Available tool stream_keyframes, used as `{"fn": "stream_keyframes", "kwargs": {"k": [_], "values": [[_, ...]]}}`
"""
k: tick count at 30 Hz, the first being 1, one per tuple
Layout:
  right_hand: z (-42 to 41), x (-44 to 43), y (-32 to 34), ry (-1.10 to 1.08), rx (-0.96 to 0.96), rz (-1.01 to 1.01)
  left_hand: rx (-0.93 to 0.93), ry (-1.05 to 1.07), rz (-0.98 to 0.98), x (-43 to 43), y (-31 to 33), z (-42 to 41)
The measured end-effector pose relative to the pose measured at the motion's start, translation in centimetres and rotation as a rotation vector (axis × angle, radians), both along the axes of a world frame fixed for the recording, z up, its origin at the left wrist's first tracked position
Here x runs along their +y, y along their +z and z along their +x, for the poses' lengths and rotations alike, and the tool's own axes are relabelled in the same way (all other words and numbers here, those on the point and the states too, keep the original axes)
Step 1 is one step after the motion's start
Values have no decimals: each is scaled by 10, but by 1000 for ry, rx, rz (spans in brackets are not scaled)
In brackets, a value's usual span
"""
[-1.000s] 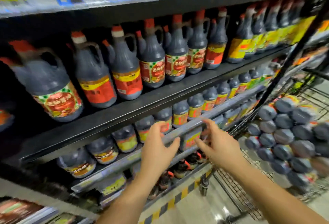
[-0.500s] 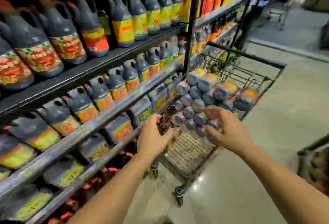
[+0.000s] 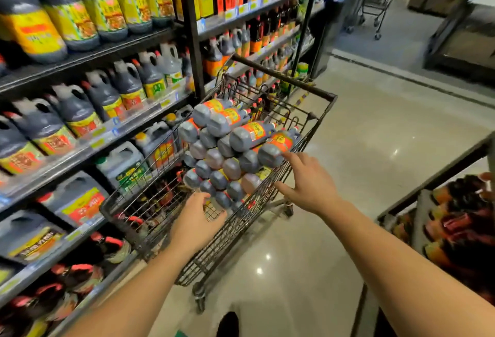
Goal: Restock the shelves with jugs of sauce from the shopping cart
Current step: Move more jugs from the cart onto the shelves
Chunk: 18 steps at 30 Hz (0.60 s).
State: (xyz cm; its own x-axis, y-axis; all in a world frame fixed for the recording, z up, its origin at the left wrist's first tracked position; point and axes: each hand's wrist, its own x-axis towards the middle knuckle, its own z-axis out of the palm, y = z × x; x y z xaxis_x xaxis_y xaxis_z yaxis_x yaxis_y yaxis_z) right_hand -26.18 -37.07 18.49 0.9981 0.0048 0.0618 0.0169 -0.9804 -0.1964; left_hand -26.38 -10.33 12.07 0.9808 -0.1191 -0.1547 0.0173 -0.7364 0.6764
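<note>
shop aisle, glossy tile floor (image 3: 375,149). jugs of sauce (image 3: 241,136) stacked on their sides in the shopping cart (image 3: 284,77), flat bases toward camera, caps pointing away. dark stiff plastic, full, so likely heavy. smooth round walls with glossy labels, probably slick. best taken by the moulded loop handle near the neck, going by similar jugs on the shelves (image 3: 88,149). base good only for sliding one out. risk of the stack rolling once one goes. right hand (image 3: 308,184) spread wide, forefinger touching base of top right jug. left hand (image 3: 195,219) loosely open at the lower bases, gripping nothing. black wire cart, thin bars. metal shelves on the left, packed.
</note>
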Motion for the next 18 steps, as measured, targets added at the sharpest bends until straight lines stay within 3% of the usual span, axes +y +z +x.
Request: {"fn": "stream_keyframes", "kwargs": {"k": [8,18], "values": [[79,-71,-26,56,72,-158,87,43,-13,-51,-55,58],[179,-122,-71,239,179,-291,353,148,2,-82,-115,96]]}}
